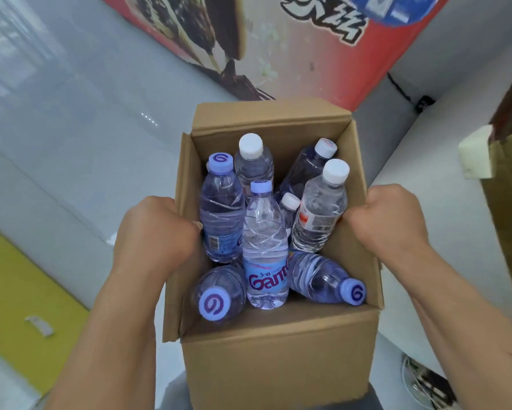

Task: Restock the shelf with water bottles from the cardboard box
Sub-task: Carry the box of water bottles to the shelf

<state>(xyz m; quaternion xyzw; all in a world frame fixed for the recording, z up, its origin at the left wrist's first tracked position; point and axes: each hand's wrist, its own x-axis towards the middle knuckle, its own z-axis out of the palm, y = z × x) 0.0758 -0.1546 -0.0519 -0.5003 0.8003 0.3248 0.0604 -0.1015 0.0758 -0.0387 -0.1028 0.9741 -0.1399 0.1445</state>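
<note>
An open cardboard box (278,350) fills the middle of the head view, its flaps folded out. Several water bottles lie and stand jumbled inside. A bottle with a blue "Ganten" label (265,250) leans at the centre, purple-capped bottles (222,214) sit beside it, and white-capped ones (320,211) sit to the right and back. My left hand (157,232) grips the box's left wall, fingers curled over the edge. My right hand (388,217) grips the right wall the same way.
A red freezer cabinet with ice-cream pictures (278,45) stands just beyond the box. A brown carton with a white foam corner (476,155) is at the right. Pale glossy floor (71,113) spreads to the left, with a yellow strip (21,285) at lower left.
</note>
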